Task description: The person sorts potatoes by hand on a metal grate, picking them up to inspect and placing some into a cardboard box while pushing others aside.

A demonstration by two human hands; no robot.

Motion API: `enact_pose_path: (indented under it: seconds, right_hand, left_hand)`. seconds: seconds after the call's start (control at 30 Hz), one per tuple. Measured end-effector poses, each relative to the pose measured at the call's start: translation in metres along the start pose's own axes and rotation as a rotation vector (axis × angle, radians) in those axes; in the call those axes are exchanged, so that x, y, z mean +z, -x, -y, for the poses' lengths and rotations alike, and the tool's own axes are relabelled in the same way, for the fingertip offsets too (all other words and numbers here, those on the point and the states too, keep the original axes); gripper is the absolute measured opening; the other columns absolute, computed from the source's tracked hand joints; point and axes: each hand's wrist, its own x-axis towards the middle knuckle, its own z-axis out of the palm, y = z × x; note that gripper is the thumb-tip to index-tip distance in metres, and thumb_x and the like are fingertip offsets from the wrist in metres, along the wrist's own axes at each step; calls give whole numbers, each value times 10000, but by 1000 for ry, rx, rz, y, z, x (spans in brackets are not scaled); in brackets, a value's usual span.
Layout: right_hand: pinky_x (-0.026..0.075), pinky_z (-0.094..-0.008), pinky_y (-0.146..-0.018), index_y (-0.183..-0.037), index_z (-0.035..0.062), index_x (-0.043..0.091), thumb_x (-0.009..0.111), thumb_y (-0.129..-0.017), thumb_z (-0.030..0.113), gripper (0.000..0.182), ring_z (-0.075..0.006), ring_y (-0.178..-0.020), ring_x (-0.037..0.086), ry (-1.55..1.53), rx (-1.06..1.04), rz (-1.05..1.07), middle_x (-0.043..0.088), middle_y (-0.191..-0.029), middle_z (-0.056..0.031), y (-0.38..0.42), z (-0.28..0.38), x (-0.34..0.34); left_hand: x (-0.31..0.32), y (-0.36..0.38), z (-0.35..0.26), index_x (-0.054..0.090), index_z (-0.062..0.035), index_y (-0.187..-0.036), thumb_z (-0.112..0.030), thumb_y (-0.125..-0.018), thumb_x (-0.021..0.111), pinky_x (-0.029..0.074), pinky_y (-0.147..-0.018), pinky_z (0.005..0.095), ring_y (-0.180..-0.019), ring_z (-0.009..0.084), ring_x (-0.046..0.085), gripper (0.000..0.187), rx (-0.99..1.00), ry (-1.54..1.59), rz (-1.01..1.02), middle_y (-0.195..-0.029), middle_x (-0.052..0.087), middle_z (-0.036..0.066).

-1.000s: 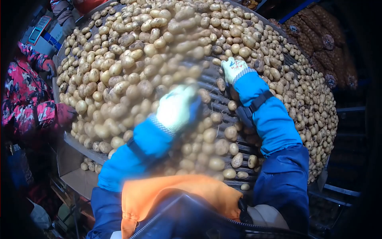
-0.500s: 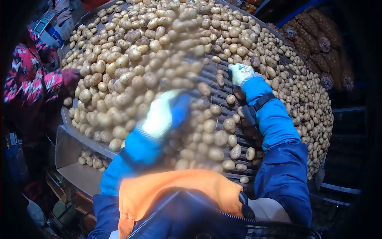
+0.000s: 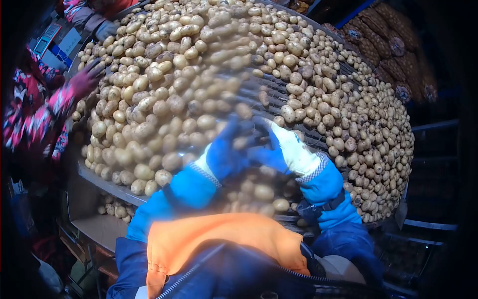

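Note:
Many pale yellow potatoes [image 3: 144, 172] lie piled over a slatted metal table [image 3: 318, 142]. My left hand [image 3: 224, 154], in a white and blue glove, is among the potatoes at the middle, its fingers stretched out and somewhat blurred. Facing it closely, my right hand [image 3: 289, 149] in a matching glove has its thumb and fingers apart in a curve. A few potatoes show between and just beyond the hands. Neither hand visibly grips one.
A co-worker's pink-gloved hand [image 3: 85, 79] reaches over the left edge of the pile. Another person's grey glove [image 3: 106, 31] is at the far left. Filled mesh sacks [image 3: 383, 45] are stacked at the back right. A cardboard box [image 3: 99, 231] with potatoes sits below the table's left edge.
My right hand has come back toward me and left to face my left hand. My left hand has moved slightly right. The co-worker's pink glove has risen with fingers spread.

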Motion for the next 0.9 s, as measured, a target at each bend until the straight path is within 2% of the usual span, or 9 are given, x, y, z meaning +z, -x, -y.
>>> enact_pose_path:
  seconds: [0.13, 0.2, 0.23, 0.3, 0.4, 0.5, 0.67, 0.73, 0.9]
  right_hand:
    - [591, -314, -826, -1388, -16, 634, 724, -956, 125, 463, -129, -932, 680, -36, 278, -59, 739, -1081, -95, -20, -16, -40]
    - [587, -455, -857, -1270, 26, 701, 721, -911, 243, 420, -346, -999, 743, 317, 69, -195, 753, -1111, -218, -47, -71, -54]
    - [593, -359, -875, -1341, -2, 657, 723, -956, 187, 433, -209, -942, 739, 556, -105, -170, 767, -1112, -186, -65, -84, -59]
    - [591, -363, -847, -1354, 50, 667, 732, -954, 196, 430, -218, -931, 747, 558, -83, -95, 773, -1103, -174, -99, -89, -52]
    - [527, -446, -1034, -1472, 180, 604, 686, -932, 298, 559, -391, -1229, 665, 413, 202, 116, 707, -1318, -210, -133, -51, -38]
    - [524, -457, -1045, -1491, 159, 588, 709, -896, 306, 625, -394, -1241, 660, 704, 222, 148, 701, -1327, -212, -171, -67, -13]
    - [582, -447, -860, -1199, 74, 707, 707, -907, 249, 340, -374, -972, 734, 400, 132, -12, 755, -1069, -214, -148, -79, -9]
    - [586, -389, -788, -1125, 46, 734, 687, -941, 226, 261, -261, -857, 742, 404, -7, -176, 769, -965, -168, -123, -55, 1]
    - [594, -439, -823, -1139, 38, 736, 724, -941, 326, 350, -383, -915, 752, -89, 124, 48, 769, -1035, -211, -58, 19, 23]
  left_hand:
    - [-4, 4, -1, 618, -46, -1378, -410, -1110, 541, 632, -770, 391, -1109, 303, 713, 458, -11, 1, -202, -1283, 694, 152]
    - [-5, 9, -8, 668, -57, -1286, -425, -1099, 563, 594, -686, 339, -980, 271, 719, 426, 30, -106, -263, -1127, 724, 112]
    - [3, 13, -17, 690, -66, -1230, -440, -1091, 576, 563, -632, 313, -896, 247, 712, 415, 20, -103, -291, -1031, 726, 86]
    - [-2, 15, -30, 712, -88, -1134, -470, -1077, 595, 493, -545, 280, -745, 198, 663, 404, -64, -2, -255, -874, 701, 36]
    - [-11, 18, -49, 703, -133, -1033, -527, -1055, 612, 332, -433, 257, -560, 104, 510, 405, -213, 209, -174, -713, 588, -44]
    - [23, 29, -61, 708, -129, -1068, -518, -1059, 610, 332, -448, 242, -542, 97, 495, 402, 2, -161, -576, -706, 581, -58]
    - [-24, 32, -64, 664, -78, -1362, -488, -1072, 592, 643, -684, 319, -988, 223, 767, 508, 110, 2, -371, -1126, 777, 106]
    - [-15, 29, -57, 632, -60, -1398, -498, -1068, 593, 647, -766, 334, -1069, 271, 746, 550, 97, 41, -265, -1213, 745, 142]
    - [-18, 22, -38, 578, -19, -1441, -528, -1034, 629, 570, -1050, 408, -1238, 343, 666, 653, 26, 243, 31, -1411, 652, 192]
